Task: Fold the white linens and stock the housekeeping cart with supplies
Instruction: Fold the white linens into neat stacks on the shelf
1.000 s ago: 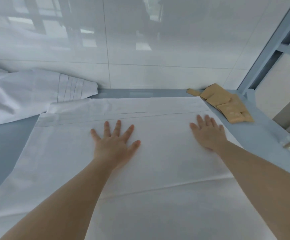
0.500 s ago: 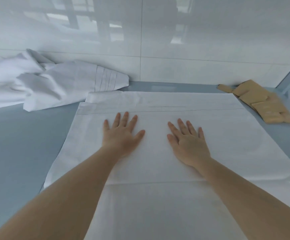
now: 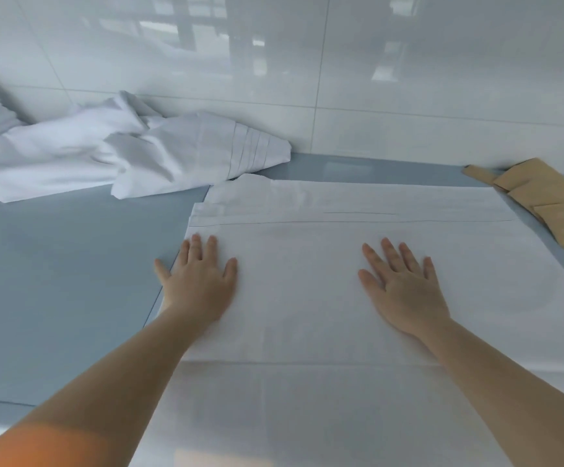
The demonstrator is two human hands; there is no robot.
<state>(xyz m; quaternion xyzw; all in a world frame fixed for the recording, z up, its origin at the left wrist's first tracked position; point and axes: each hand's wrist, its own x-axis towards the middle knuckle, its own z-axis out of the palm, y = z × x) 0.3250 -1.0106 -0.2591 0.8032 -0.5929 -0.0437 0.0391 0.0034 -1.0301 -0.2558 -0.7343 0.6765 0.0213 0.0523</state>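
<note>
Folded white linen (image 3: 358, 298) on blue bench (image 3: 54, 281), near edge cut off. Left hand (image 3: 199, 281) and right hand (image 3: 405, 291) press flat, fingers straight. One crumpled linen heap (image 3: 132, 160), partly cropped; tan packets (image 3: 550, 200), count unclear.

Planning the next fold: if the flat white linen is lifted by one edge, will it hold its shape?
Probably not. The flat white linen lies thin and creased, so it would likely droop. It may slide on the smooth blue tabletop.
</note>
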